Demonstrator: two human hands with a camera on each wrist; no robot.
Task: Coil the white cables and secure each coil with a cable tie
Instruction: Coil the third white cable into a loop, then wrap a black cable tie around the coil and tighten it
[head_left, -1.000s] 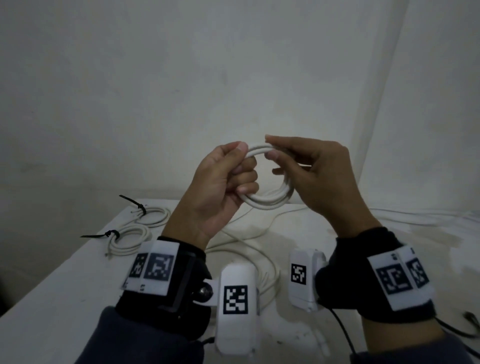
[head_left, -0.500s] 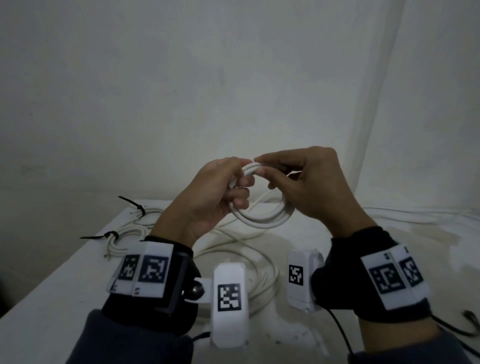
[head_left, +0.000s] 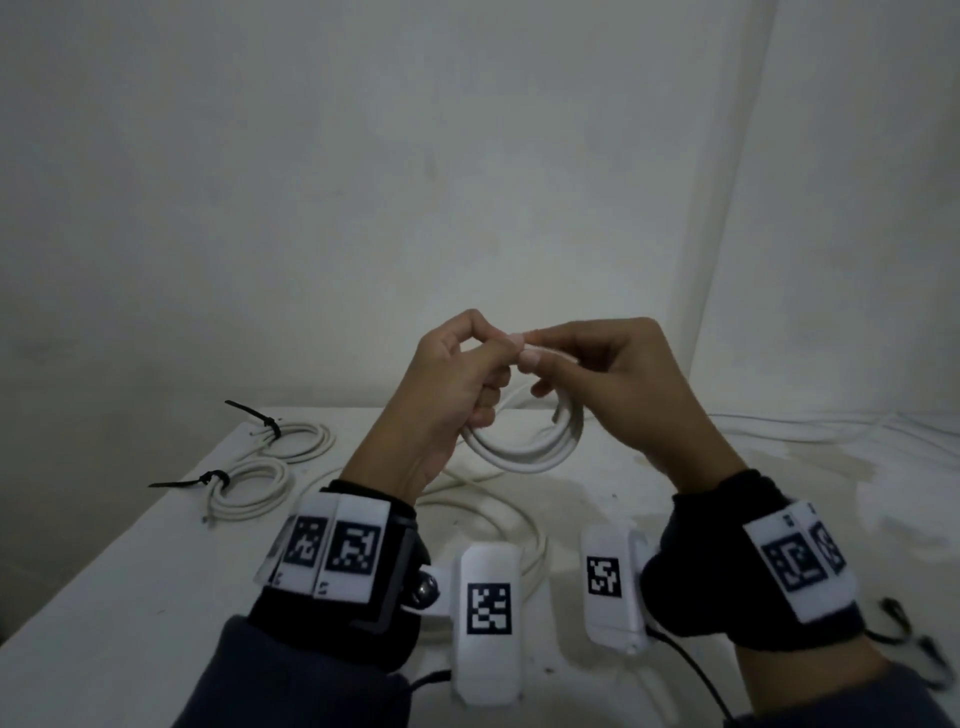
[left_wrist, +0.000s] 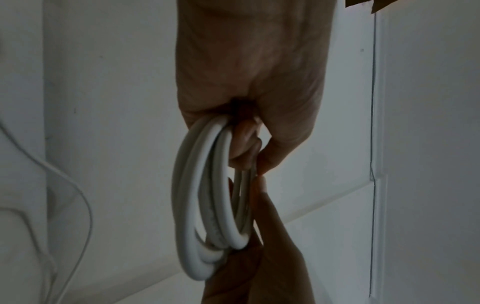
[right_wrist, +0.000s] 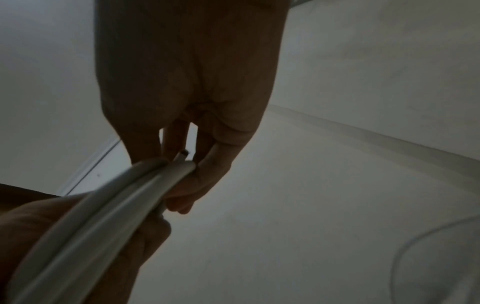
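Observation:
A white cable coil (head_left: 524, 452) of several loops hangs in the air above the white table (head_left: 130, 597), held at its top by both hands. My left hand (head_left: 457, 379) has its fingers curled round the coil's left side, thumb and forefinger pinched at the top. My right hand (head_left: 602, 374) pinches the coil's top right, its fingertips meeting the left hand's. The left wrist view shows the coil (left_wrist: 210, 197) edge-on in the left hand (left_wrist: 249, 127). A cut cable end shows by the right hand (right_wrist: 182, 164) on the coil (right_wrist: 103, 214) in the right wrist view.
Two tied coils (head_left: 249, 488) (head_left: 298, 441) with black cable ties lie at the table's back left. Loose white cable (head_left: 509, 525) loops on the table under my hands, and more cable (head_left: 810, 431) runs along the back right. A black object (head_left: 904, 623) lies at the right edge.
Both hands have come lower with the coil. The left hand's thumb and forefinger have closed together at the coil's top, meeting the right fingertips.

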